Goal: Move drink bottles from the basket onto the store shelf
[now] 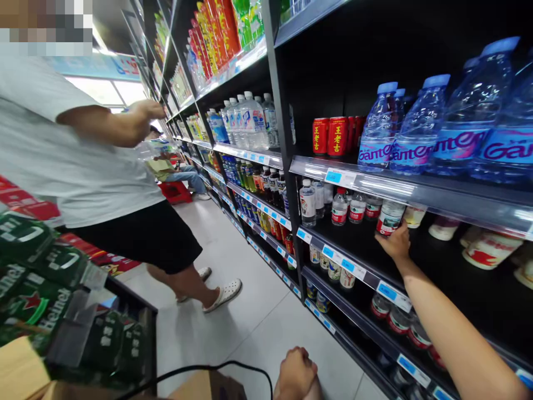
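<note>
My right hand (396,243) reaches into a middle shelf, with its fingers wrapped round the lower part of a clear water bottle (390,215). The bottle has a red and green label and stands slightly tilted; its top is hidden by the shelf above. Beside it on the left is a row of small water bottles (357,209) with red labels. White tubs (490,250) sit to the right of my hand. Low in the view, my left hand (296,371) is closed in a fist near my knee, with nothing visible in it.
Large blue-capped water bottles (420,130) and red cans (337,136) stand on the shelf above. At left, a person in a white shirt (104,178) stands in the aisle beside green beer cartons (33,289). A black cable (200,366) crosses above a cardboard box (216,386).
</note>
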`<state>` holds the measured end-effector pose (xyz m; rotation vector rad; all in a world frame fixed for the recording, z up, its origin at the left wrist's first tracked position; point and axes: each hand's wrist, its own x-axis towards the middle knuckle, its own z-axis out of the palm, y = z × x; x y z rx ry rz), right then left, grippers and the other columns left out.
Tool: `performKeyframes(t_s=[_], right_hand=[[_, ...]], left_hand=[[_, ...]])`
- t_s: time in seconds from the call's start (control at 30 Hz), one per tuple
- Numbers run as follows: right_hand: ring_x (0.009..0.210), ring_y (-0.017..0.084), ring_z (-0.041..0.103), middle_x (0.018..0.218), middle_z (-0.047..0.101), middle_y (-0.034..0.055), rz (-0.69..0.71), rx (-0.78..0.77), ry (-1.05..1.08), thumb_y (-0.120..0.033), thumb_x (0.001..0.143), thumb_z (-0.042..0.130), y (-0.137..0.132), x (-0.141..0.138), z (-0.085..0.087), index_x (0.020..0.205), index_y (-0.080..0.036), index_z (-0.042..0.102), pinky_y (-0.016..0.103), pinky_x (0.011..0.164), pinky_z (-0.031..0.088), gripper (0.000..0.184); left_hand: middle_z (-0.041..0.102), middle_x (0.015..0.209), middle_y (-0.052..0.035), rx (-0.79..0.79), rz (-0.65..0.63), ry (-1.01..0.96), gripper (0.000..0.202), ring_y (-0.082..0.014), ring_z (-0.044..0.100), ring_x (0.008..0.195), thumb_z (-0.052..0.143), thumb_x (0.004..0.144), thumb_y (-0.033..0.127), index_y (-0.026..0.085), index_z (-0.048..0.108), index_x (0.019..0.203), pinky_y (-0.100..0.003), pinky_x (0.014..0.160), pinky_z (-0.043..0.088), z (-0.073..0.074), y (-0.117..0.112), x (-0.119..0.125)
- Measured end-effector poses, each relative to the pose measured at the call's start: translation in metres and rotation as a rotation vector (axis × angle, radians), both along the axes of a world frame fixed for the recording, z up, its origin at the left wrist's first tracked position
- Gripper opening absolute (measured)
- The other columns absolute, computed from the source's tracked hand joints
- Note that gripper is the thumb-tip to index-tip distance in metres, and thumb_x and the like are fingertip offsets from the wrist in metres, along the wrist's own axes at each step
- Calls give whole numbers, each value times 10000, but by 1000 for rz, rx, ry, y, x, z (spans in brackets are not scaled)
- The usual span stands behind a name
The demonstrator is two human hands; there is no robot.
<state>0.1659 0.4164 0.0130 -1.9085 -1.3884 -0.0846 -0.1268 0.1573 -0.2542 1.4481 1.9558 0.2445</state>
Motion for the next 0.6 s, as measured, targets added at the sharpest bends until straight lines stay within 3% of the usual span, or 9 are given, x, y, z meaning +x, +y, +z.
performKeyframes(t_s=[0.1,0.33,0.47,0.6], right_hand=[[1344,440,504,1452,484,266,60,-51,-79,-392,745,822,1,1,-1,1596,-25,144,540,1110,432,1149],[1297,440,524,1400,504,285,-37,-79,-191,-418,864,750,6,1,-3,1551,26,228,480,1052,466,970],[1322,441,509,1422,484,288,-30,-119,-178,-426,851,767,2,0,1,1593,18,129,479,1095,440,1075],[1341,441,495,1458,470,284,-16,-171,-184,-362,901,714,-1,-1,4,1607,22,83,496,1117,427,1022]], left_hand=[[681,1248,-65,1,-13,3,410,-246,621,1197,597,840,314,190,741,1203,-346,1073,443,1,0,0],[685,1235,-74,-12,-27,14,411,-258,614,1206,587,826,315,175,748,1177,-368,1072,450,10,0,0],[688,1220,-85,-11,0,-3,407,-259,624,1185,601,810,314,177,752,1162,-370,1066,455,6,-2,1],[689,1214,-89,-8,10,-6,404,-261,631,1176,603,809,326,190,756,1157,-368,1055,460,3,-3,1]])
